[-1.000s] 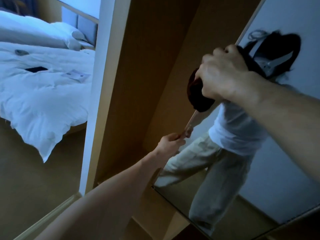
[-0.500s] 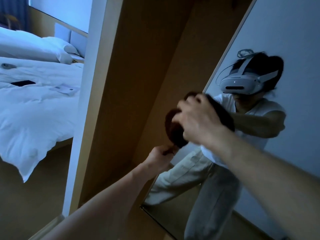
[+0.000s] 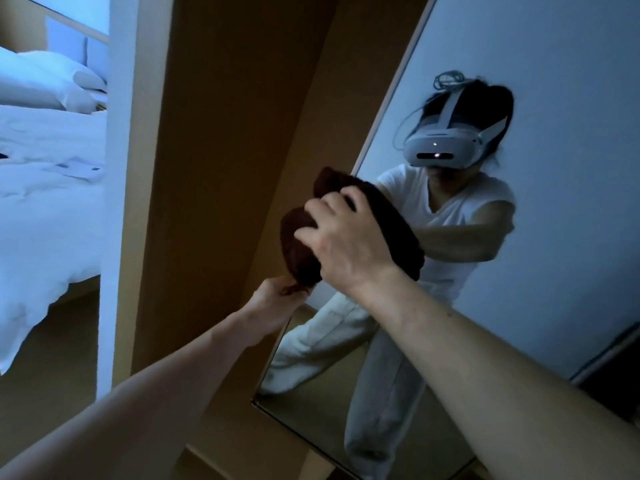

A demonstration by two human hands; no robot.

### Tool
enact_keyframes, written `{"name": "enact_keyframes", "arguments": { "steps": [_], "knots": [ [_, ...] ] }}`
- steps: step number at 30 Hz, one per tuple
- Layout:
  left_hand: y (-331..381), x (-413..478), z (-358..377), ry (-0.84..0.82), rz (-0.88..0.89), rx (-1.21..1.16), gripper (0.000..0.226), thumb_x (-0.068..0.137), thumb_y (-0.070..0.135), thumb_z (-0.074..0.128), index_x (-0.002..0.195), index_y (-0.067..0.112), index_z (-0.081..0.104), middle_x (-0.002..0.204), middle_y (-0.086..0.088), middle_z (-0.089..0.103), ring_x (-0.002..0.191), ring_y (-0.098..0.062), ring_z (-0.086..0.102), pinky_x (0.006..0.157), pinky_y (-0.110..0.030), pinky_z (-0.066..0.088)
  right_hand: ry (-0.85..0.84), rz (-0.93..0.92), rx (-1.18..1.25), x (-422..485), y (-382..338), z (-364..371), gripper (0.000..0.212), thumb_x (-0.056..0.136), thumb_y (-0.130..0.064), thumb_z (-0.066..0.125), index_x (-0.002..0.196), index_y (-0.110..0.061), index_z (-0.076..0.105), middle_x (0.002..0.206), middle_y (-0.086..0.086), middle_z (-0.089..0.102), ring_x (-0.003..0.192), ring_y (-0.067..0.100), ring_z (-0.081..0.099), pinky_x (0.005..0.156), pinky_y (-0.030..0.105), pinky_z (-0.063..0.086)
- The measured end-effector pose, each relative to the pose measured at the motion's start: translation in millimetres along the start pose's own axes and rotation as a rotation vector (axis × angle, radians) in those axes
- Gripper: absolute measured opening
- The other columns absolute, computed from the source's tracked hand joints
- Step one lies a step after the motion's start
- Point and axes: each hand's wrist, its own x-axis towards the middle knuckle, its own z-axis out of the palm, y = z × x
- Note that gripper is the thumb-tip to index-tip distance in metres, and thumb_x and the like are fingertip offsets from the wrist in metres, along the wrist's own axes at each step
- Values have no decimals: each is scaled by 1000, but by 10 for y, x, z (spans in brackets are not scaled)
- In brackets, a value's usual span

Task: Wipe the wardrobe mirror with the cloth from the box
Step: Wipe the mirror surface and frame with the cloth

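Right hand [image 3: 346, 244] has slid down the mirror [image 3: 554, 237] along its left edge with the cloth [image 3: 299, 251], whose lower end now meets the left hand [image 3: 277, 296]. Right fingers curl over the dark cloth, pressing it on the glass. Left hand grips the edge just below. Open glass right and below; wardrobe panel [image 3: 214, 168] left, bed [image 3: 52, 202] far left.

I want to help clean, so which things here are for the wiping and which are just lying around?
For the job:
cloth
mirror
right hand holding the cloth
left hand gripping the mirror's edge

Lying about:
bed
pillow
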Motion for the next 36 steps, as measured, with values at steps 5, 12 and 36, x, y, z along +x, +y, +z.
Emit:
{"name": "enact_keyframes", "arguments": {
  "steps": [5, 12, 36],
  "knots": [
    [4, -13, 2, 11, 26, 49, 11, 96, 17, 54, 102, 20, 63, 83, 2, 58, 71, -7, 49, 53, -13, 36, 78, -84, -88, 156, 389, -201, 35, 81, -18, 58, 113, -29, 66, 125, 6, 52, 117, 30, 45, 105, 47, 25],
    [19, 11, -11, -20, -2, 66, 18, 98, 16, 50, 113, 19, 61, 92, 0, 59, 79, -8, 52, 58, -14, 39, 197, 241, -203, 606, 978, -835, 35, 85, -21, 57, 119, -24, 63, 128, 12, 49, 123, 35, 38, 109, 48, 21],
    [1570, 121, -289, -100, 126, -195, 29, 94, 6, 51, 122, -3, 56, 99, -11, 60, 87, -18, 57, 79, -21, 48, 128, 202, -176, 624, 1164, -1243, 39, 84, -25, 56, 122, -33, 59, 129, 5, 48, 123, 29, 38, 111, 47, 19]
  ]
}}
